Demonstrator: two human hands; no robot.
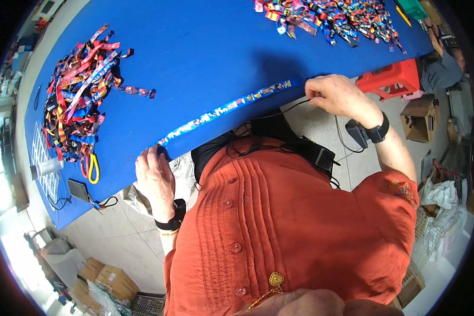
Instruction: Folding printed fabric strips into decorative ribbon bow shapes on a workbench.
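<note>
A long blue strap with a colourful printed pattern [221, 110] lies stretched along the near edge of the blue table [195, 58]. My left hand [155, 176] is at its left end, fingers curled over that end beside a small dark piece. Past the strap's right end, my right hand [339, 96] is closed in a pinch at the table edge. What sits between those fingertips, if anything, is hidden. A thin black cord [284, 110] runs up close to them.
A heap of mixed straps [81, 100] covers the table's left side. Another pile [337, 18] lies at the far right. A red plastic stool [389, 79] stands beyond my right hand, near another person's arm [435, 39]. Cardboard boxes [116, 282] rest on the floor, lower left.
</note>
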